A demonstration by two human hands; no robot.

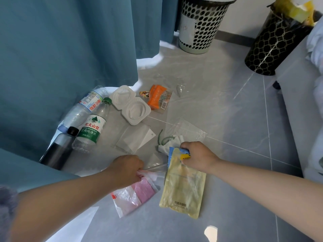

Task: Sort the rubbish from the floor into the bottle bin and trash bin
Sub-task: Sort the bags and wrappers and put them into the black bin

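1. While the bottles (pixel 90 126) are lying bunched up by the blue curtain (pixel 61 49) far left, both hands are busy just right of them.
2. Left hand (pixel 125 170) is pinching the top of a clear bag (pixel 134 196) with pink stuff inside.
3. Right hand (pixel 197 158) is gripping the yellow pouch (pixel 183 186) by its top, fingers curled tight.
4. White holey bin (pixel 201 27) and black patterned bin (pixel 269 44) are standing well back, upper right.

Grey tile floor (pixel 227 102): three bottles (pixel 90 126) at left edge, white tray (pixel 130 104) and orange packet (pixel 158 96) mid-floor, white paper (pixel 136 138), perforated bin (pixel 201 27) and black bin (pixel 269 44) at far edge
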